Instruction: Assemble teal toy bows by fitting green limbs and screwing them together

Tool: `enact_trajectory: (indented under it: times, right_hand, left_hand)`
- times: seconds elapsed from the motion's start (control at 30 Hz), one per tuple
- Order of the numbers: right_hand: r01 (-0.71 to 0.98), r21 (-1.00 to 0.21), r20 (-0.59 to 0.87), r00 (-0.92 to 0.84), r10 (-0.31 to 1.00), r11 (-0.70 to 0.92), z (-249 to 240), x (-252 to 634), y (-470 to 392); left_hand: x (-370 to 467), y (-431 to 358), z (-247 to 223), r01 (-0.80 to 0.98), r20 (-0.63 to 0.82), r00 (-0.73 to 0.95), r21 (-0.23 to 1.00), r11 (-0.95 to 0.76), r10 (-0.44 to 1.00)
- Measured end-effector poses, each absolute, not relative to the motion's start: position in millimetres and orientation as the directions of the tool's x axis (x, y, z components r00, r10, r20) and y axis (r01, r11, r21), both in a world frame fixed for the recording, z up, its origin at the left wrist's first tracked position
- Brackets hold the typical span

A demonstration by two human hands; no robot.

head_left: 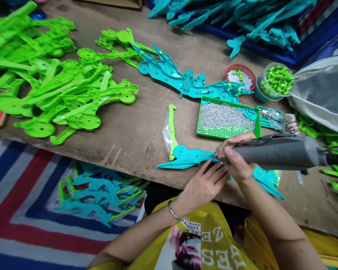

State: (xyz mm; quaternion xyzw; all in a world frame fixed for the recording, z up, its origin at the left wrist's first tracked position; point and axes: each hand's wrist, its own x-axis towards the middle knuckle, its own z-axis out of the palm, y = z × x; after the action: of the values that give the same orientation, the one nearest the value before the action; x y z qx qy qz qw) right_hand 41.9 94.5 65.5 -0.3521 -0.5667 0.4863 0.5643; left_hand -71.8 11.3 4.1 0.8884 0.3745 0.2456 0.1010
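My right hand (pixel 238 155) is closed around a grey electric screwdriver (pixel 281 152), which lies nearly level with its tip pointing left. The tip meets a long teal plastic part (pixel 190 155) by the table's front edge. My left hand (pixel 204 183), with a bracelet at the wrist, rests against the near side of this part, its fingers stretched out. Both hands cover the part's middle; its right end shows beyond my right wrist. A lime-green curved piece with a clear film (pixel 171 129) sticks out from under the left end.
Many small screws fill a green tray (pixel 228 132) behind the hands. Beyond it lie another teal part (pixel 171 75), a red basket (pixel 252 71) and a tub of green pieces (pixel 281 80). Lime-green parts (pixel 59 90) are heaped at left; a blue crate (pixel 270 50) holds teal parts.
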Motion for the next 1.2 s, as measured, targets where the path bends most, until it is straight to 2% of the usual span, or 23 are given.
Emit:
enact_trajectory:
  times: [0.13, 0.27, 0.37, 0.47, 0.57, 0.63, 0.7, 0.77, 0.87, 1.03, 1.2]
  right_hand:
    - [-0.066, -0.974, 0.226, -0.212, 0.951, 0.217, 52, 47, 102]
    - [-0.05, -0.985, 0.174, -0.363, 0.916, 0.167, 45, 48, 111]
    - [-0.08, -0.979, 0.203, -0.431, 0.879, 0.187, 55, 48, 114]
    - [-0.209, -0.929, 0.356, -0.274, 0.893, 0.306, 77, 53, 117]
    - [-0.26, -0.866, 0.445, -0.012, 0.896, 0.426, 99, 65, 121]
    - [-0.218, -0.867, 0.441, 0.083, 0.894, 0.448, 108, 73, 123]
    - [-0.171, -0.887, 0.414, 0.121, 0.902, 0.43, 110, 79, 123]
    - [-0.164, -0.901, 0.386, 0.127, 0.914, 0.403, 109, 82, 122]
    - [-0.177, -0.902, 0.376, 0.126, 0.918, 0.394, 106, 83, 119]
    - [-0.195, -0.901, 0.37, 0.12, 0.921, 0.388, 105, 85, 121]
    - [-0.191, -0.91, 0.352, 0.117, 0.929, 0.369, 100, 82, 126]
  left_hand:
    - [-72, 13, 8, 0.624, 0.364, 0.577, 0.382, -0.682, 0.732]
    - [-69, 13, 6, 0.614, 0.369, 0.561, 0.415, -0.671, 0.741]
    - [-71, 12, 9, 0.605, 0.359, 0.572, 0.423, -0.675, 0.738]
    - [-87, 19, 25, 0.532, 0.356, 0.612, 0.476, -0.7, 0.706]
    - [-109, 48, 51, 0.457, 0.357, 0.543, 0.634, -0.624, 0.76]
    - [-119, 82, 67, 0.491, 0.273, 0.441, 0.724, -0.485, 0.855]
    - [-120, 123, 75, 0.532, 0.117, 0.421, 0.772, -0.349, 0.9]
    - [-113, 162, 74, 0.561, -0.145, 0.452, 0.813, -0.155, 0.88]
    - [-96, 202, 65, 0.582, -0.311, 0.499, 0.812, -0.047, 0.809]
    - [-80, 219, 53, 0.544, -0.47, 0.499, 0.824, 0.16, 0.728]
    - [-75, 230, 53, 0.404, -0.459, 0.434, 0.868, 0.288, 0.775]
